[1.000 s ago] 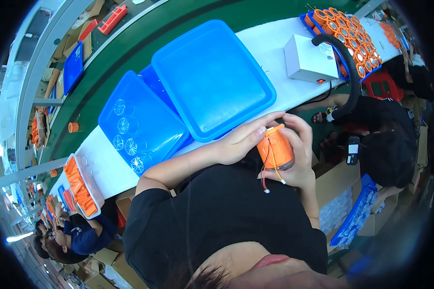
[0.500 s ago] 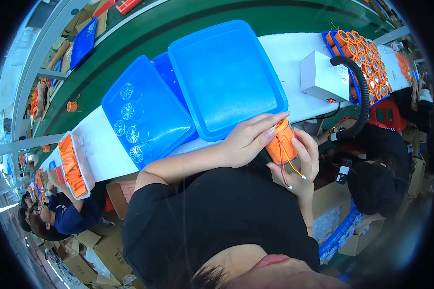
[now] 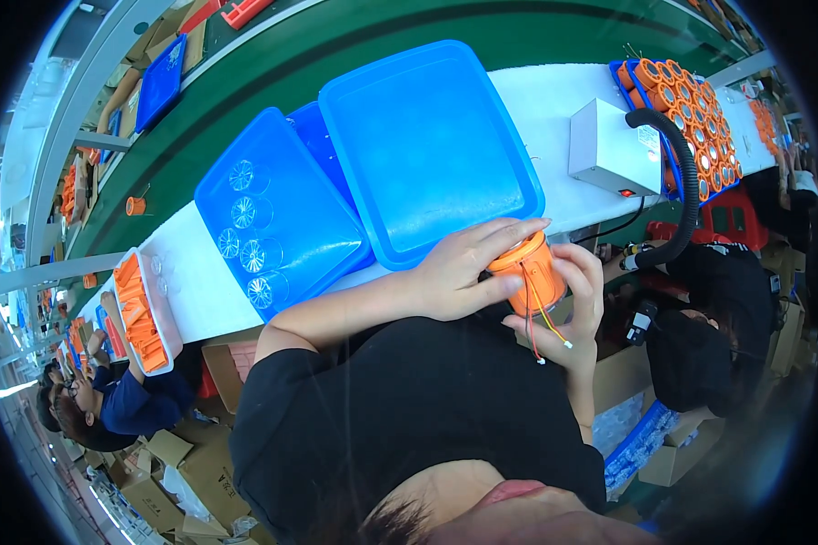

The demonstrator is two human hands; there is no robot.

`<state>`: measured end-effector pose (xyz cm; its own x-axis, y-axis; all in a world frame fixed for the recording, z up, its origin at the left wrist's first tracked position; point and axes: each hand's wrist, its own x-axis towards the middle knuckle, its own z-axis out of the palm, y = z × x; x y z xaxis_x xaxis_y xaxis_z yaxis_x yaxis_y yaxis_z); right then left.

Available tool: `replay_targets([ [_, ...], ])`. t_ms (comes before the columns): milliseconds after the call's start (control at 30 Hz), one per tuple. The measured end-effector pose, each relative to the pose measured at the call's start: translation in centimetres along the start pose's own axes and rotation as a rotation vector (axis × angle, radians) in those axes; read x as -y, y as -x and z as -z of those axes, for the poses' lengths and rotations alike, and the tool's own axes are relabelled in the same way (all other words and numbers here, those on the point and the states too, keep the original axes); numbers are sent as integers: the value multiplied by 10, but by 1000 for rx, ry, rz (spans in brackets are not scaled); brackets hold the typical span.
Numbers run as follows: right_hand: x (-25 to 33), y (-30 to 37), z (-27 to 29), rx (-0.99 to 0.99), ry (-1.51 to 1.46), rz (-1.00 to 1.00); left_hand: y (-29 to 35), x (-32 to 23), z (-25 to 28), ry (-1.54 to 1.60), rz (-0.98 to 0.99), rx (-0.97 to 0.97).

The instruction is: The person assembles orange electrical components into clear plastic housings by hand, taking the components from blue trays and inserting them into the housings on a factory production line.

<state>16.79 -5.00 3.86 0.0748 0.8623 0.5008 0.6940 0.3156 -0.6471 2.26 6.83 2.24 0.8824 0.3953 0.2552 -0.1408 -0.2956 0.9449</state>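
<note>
Between my two hands, in front of my chest, is an orange cylindrical housing (image 3: pixel 534 277) with thin red, yellow and dark wires hanging from it, small white plugs at their ends. My left hand (image 3: pixel 468 268) grips it from the left, fingers over its top rim and thumb against its side. From the right, my right hand (image 3: pixel 580 291) curls its fingers round it and supports it from below. Just beyond my hands lies a large blue tray (image 3: pixel 432 150). Left of that, another blue tray (image 3: pixel 314 227) carries several clear plastic cups (image 3: pixel 244 212).
A white box (image 3: pixel 600 150) with a black flexible hose (image 3: pixel 686 173) stands right of the trays. Behind it, a tray is packed with orange housings (image 3: pixel 691 118). At left, a white bin (image 3: pixel 165 350) holds orange parts. Co-workers sit on both sides; a green conveyor (image 3: pixel 282 68) runs beyond.
The orange housing has turned and tilted slightly, so more of its top rim shows. Both hands keep hold, with fingers shifted a little. At right, the co-worker has moved slightly.
</note>
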Motion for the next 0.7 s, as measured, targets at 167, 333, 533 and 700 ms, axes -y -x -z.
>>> replay_targets([
  [167,2,-19,0,105,24,-52,-4,-1,3,-87,-98,97],
  [333,-9,-17,-4,135,-181,-18,-9,-2,8,81,63,205],
  [533,-11,-11,-6,58,-210,-147,-14,-6,20,-261,-99,267],
  [700,-7,-10,-7,2,-138,-117,-11,-11,13,-362,-107,213],
])
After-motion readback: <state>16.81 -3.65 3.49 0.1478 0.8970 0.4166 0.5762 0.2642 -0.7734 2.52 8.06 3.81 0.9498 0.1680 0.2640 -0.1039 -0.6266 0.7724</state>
